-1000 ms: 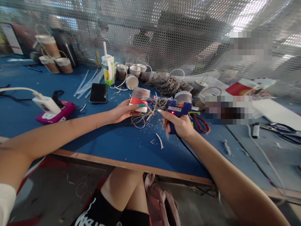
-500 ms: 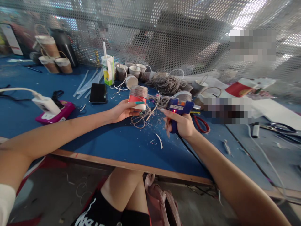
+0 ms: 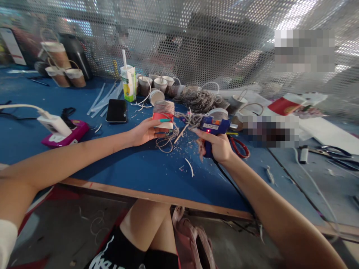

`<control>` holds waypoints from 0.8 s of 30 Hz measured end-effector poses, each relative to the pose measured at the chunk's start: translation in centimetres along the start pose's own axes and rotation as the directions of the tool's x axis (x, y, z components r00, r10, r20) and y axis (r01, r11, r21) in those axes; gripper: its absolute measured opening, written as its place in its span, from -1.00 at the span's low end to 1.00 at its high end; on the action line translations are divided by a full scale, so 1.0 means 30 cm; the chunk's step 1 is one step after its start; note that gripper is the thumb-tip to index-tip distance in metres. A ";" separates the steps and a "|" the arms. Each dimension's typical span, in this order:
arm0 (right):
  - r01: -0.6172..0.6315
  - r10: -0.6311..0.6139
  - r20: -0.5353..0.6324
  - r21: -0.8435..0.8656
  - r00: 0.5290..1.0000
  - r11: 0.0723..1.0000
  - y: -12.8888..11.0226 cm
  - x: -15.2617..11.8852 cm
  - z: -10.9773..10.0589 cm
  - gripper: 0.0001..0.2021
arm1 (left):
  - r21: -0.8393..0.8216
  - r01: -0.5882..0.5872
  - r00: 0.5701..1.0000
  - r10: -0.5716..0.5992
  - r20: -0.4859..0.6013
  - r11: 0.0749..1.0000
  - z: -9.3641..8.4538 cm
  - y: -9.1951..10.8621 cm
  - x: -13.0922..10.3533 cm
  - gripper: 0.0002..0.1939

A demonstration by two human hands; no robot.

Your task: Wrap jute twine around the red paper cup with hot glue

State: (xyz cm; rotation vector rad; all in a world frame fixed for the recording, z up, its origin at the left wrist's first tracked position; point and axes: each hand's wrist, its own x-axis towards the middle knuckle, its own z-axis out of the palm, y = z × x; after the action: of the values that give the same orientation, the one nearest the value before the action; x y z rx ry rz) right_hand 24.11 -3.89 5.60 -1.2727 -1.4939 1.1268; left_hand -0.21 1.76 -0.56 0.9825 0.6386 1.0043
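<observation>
My left hand (image 3: 145, 131) is closed round a red paper cup (image 3: 163, 109) whose upper part is wound with grey-brown cord. The thumb, with a teal nail, lies along the cup's side. In my right hand (image 3: 219, 146) is a blue hot glue gun (image 3: 214, 127) with a small red light lit, its nozzle pointing right, away from the cup. Loose cord (image 3: 167, 142) lies in loops beneath the cup. Between the two hands lies more tangled cord (image 3: 194, 120) and a thin wooden stick (image 3: 181, 133).
Several small cord-wrapped cups (image 3: 160, 85) and a cord heap (image 3: 200, 100) line the mesh screen. A drink carton (image 3: 129, 84), a phone (image 3: 116, 111), clear glue sticks (image 3: 97, 99) and a magenta power strip (image 3: 66, 133) stand left. Red-handled pliers (image 3: 239, 148) and scissors (image 3: 338, 152) lie right.
Almost nothing differs. The cup in my left hand has risen very slightly and shifted a touch left. My right hand still holds the glue gun in nearly the same spot.
</observation>
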 end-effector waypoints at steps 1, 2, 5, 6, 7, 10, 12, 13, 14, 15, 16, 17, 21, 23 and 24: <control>0.002 -0.002 0.004 -0.005 1.000 1.000 0.001 0.002 0.000 -0.48 | -0.013 0.007 1.000 -0.007 -0.006 1.000 0.003 0.002 -0.002 -0.64; 0.001 -0.001 0.005 -0.007 1.000 1.000 0.003 0.003 0.000 -0.48 | -0.025 0.014 1.000 -0.014 -0.010 1.000 0.005 0.005 -0.004 -0.66; -0.013 0.013 0.009 -0.006 1.000 1.000 0.009 0.008 0.002 -0.46 | -0.053 0.035 0.999 -0.035 -0.016 0.998 0.008 0.008 -0.010 -0.70; -0.019 0.019 0.010 -0.007 1.000 1.000 0.013 0.011 0.001 -0.45 | -0.060 0.041 0.999 -0.042 -0.018 0.997 0.008 0.008 -0.010 -0.72; -0.020 0.020 0.005 -0.009 1.000 1.000 0.016 0.015 -0.001 -0.44 | -0.067 0.045 0.999 -0.047 -0.022 0.997 0.007 0.008 -0.011 -0.73; 0.005 -0.006 -0.013 -0.066 1.000 0.998 0.030 0.033 -0.016 -0.46 | -0.082 0.046 0.998 -0.049 -0.033 0.996 0.006 0.005 -0.009 -0.76; 0.069 -0.079 -0.035 -0.225 0.996 0.972 0.037 0.048 -0.032 -0.53 | -0.077 0.038 0.999 -0.041 -0.035 0.996 0.008 0.005 -0.008 -0.77; 0.102 -0.131 -0.055 -0.364 0.990 0.926 0.040 0.054 -0.039 -0.58 | -0.074 0.034 0.999 -0.037 -0.033 0.997 0.009 0.006 -0.007 -0.77; 0.113 -0.179 -0.075 -0.527 0.981 0.842 0.041 0.060 -0.046 -0.63 | -0.073 0.032 0.999 -0.034 -0.030 0.997 0.011 0.007 -0.006 -0.77; 0.091 -0.203 -0.086 -0.682 0.975 0.726 0.042 0.063 -0.052 -0.69 | -0.075 0.032 0.999 -0.033 -0.025 0.997 0.011 0.007 -0.006 -0.76; 0.041 -0.197 -0.097 -0.802 0.976 0.596 0.042 0.065 -0.057 -0.71 | -0.079 0.033 0.999 -0.035 -0.018 0.996 0.011 0.007 -0.005 -0.76; -0.014 -0.165 -0.106 -0.877 0.981 0.480 0.043 0.065 -0.061 -0.69 | -0.084 0.036 0.999 -0.037 -0.009 0.996 0.010 0.007 -0.004 -0.75; 0.015 -0.116 -0.029 -0.933 0.993 0.360 0.057 0.052 -0.074 -0.46 | -0.068 0.014 1.000 -0.013 0.019 0.998 0.000 0.001 -0.001 -0.65; 0.185 -0.279 0.067 -0.888 0.958 0.421 0.063 0.037 -0.073 -0.40 | -0.054 0.004 1.000 -0.004 0.010 0.999 -0.004 -0.002 0.000 -0.62; 0.279 -0.372 0.102 -0.842 0.923 0.461 0.062 0.027 -0.069 -0.37 | -0.048 0.006 1.000 -0.006 0.002 0.999 -0.006 -0.004 0.001 -0.61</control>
State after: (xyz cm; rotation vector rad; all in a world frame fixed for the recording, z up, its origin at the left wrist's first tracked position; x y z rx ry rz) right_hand 26.42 -2.73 4.31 -1.5046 -2.2100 -0.0263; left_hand -0.30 1.82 -0.76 0.9384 0.6132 1.0093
